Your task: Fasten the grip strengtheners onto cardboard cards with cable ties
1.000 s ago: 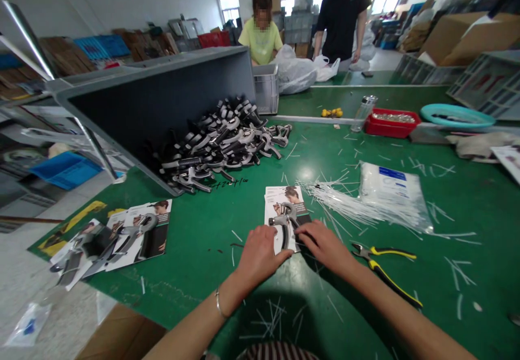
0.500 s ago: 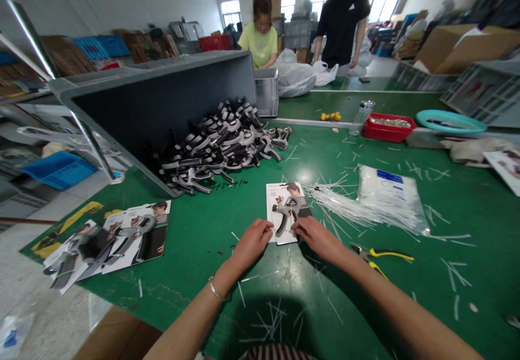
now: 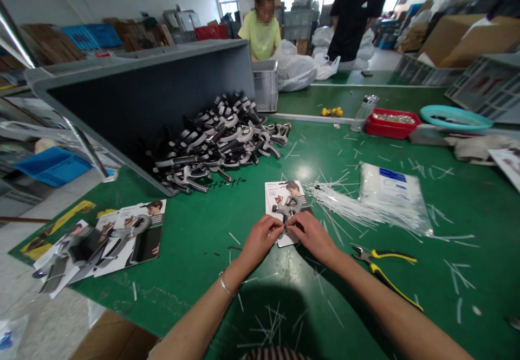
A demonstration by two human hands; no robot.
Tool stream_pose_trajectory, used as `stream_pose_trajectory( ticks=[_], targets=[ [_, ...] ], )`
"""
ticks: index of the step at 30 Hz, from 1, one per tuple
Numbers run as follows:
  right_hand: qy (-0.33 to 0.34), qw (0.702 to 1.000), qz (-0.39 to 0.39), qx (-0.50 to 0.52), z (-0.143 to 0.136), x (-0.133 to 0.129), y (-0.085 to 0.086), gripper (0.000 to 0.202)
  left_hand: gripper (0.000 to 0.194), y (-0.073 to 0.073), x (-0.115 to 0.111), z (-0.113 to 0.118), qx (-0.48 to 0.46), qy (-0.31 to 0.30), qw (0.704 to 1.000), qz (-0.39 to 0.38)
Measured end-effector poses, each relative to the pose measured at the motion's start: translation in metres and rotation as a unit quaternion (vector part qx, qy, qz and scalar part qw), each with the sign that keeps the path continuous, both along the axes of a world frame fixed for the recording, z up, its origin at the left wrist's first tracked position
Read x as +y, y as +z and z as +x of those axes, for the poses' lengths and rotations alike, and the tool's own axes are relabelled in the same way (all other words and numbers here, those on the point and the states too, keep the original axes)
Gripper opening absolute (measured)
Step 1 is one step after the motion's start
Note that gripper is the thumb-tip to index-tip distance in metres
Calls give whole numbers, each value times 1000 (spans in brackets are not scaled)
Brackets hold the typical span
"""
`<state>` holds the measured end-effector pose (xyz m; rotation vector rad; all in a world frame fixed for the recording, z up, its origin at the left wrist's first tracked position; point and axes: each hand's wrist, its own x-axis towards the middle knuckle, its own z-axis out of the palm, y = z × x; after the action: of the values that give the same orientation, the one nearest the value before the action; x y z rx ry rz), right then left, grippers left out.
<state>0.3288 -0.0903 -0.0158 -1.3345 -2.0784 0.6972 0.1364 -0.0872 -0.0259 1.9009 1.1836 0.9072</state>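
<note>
A grey and black hand grip strengthener [image 3: 291, 206] lies on a printed backing card [image 3: 273, 190] on the green table. Over its lower part my left hand [image 3: 261, 237] and my right hand [image 3: 312, 234] meet, fingertips pinched almost together. Whatever thin thing they pinch is too small to make out. My fingers hide the strengthener's handle ends. Just right of the card spreads a bunch of white cable ties [image 3: 339, 204], partly in a clear plastic bag [image 3: 392, 189]. Yellow-handled cutting pliers [image 3: 384, 265] lie beside my right forearm.
A tipped grey crate [image 3: 134, 86] spills a heap of grip strengtheners [image 3: 223, 143]. Carded strengtheners [image 3: 140, 235] lie at the left edge. Farther back are a red tray [image 3: 392, 124] and a turquoise dish [image 3: 455, 117]. Cable-tie offcuts litter the table. Two people stand beyond.
Both hands have come together from the card's two sides and now meet over the strengthener's lower part. The view has shifted slightly, and more of the pliers shows.
</note>
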Motion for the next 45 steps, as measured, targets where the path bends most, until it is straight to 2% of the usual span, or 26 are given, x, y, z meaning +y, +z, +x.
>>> stream_pose_trajectory(
  ticks=[5,9,14,19,23,27,33,37,41,43,45],
  targets=[
    [23,992,64,-102,5,0,5,16,9,0,-1,-3,-29,3,999,-13],
    [45,979,85,-178,10,0,7,20,8,1,1,1,-24,-5,1000,-4],
    [60,961,115,-244,9,1,7,18,8,-3,1,3,-15,-11,1000,3],
    [70,949,139,-273,6,1,9,13,8,0,2,2,9,-25,1000,12],
    [76,954,151,-249,5,1,9,13,9,3,2,2,42,-44,998,22],
    [70,965,143,-209,5,0,8,18,11,7,-1,3,83,-27,996,20],
    [45,984,83,-151,5,-7,8,14,18,27,-3,6,135,-64,989,13],
    [38,985,98,-135,4,-11,8,22,18,34,-4,8,117,-49,991,45],
    [21,993,84,-82,3,-15,5,19,17,22,-15,9,60,-17,998,33],
    [-11,997,65,-43,2,-16,3,15,9,11,-22,11,73,11,996,48],
    [-38,997,62,-5,1,-18,1,13,22,-1,-26,13,113,46,989,82]
  ],
)
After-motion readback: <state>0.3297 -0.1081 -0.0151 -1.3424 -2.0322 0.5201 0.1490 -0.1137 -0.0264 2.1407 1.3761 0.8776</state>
